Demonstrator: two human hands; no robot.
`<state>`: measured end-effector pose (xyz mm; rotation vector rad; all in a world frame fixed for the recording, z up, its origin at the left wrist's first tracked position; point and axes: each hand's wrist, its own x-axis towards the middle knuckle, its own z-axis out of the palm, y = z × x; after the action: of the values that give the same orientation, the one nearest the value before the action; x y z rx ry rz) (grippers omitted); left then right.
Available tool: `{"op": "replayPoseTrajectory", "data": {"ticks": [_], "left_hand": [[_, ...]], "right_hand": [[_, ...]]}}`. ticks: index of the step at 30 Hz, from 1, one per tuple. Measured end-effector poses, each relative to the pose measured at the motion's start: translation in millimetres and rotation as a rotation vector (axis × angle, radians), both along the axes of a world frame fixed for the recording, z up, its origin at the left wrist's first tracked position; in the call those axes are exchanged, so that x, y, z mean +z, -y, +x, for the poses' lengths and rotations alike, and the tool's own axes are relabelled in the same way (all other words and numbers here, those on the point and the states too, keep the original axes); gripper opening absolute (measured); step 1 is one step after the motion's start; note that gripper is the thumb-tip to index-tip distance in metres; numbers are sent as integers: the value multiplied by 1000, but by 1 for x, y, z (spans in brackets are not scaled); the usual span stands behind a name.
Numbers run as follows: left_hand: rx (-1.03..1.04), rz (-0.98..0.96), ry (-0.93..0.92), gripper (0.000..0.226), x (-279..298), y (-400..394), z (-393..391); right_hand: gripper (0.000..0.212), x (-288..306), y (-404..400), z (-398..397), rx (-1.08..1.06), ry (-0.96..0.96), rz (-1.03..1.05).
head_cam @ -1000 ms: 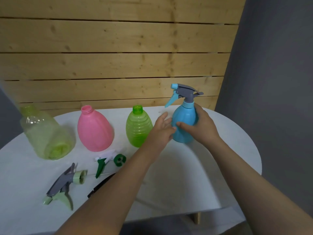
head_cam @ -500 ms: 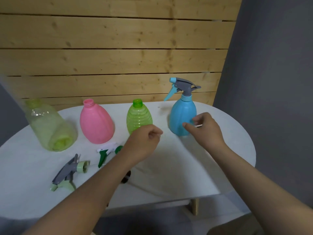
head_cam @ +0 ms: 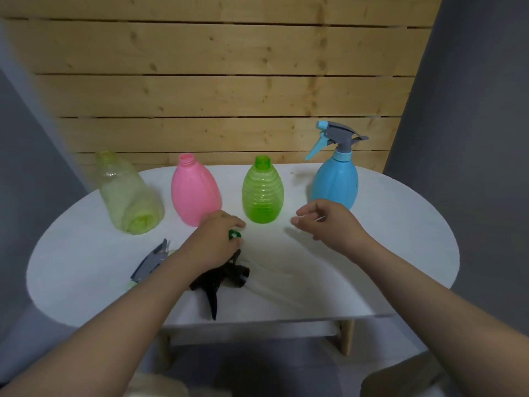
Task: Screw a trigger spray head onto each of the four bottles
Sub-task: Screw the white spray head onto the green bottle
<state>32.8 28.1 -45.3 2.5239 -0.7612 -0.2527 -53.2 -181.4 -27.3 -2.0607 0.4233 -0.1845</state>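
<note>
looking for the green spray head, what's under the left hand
A green collar peeks out under the left hand; the rest of that head is covered. A black spray head lies just nearer.

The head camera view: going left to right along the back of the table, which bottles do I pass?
Pale yellow-green bottle → pink bottle → bright green ribbed bottle → blue bottle, the only one with a spray head on it.
</note>
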Motion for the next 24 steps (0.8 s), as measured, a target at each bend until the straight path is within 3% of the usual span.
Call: {"op": "replayPoseTrajectory", "data": {"ticks": [4, 7, 12, 18, 24], "left_hand": [[39, 107, -17, 56, 0, -4, 8], [41, 172, 25, 57, -1, -6, 11], [56, -83, -117, 45, 2, -11, 19], [13, -8, -51, 47, 1, -9, 18], [62, -106, 7, 55, 11, -20, 21]], "right_hand": [[28, -3, -6, 9, 24, 1, -14], [29, -7, -12, 16, 50, -10, -34], [25, -10, -19, 26, 74, -4, -39], [29, -11, -21, 33, 30, 29, -50], [64, -10, -20, 44, -40, 64, -165]]}}
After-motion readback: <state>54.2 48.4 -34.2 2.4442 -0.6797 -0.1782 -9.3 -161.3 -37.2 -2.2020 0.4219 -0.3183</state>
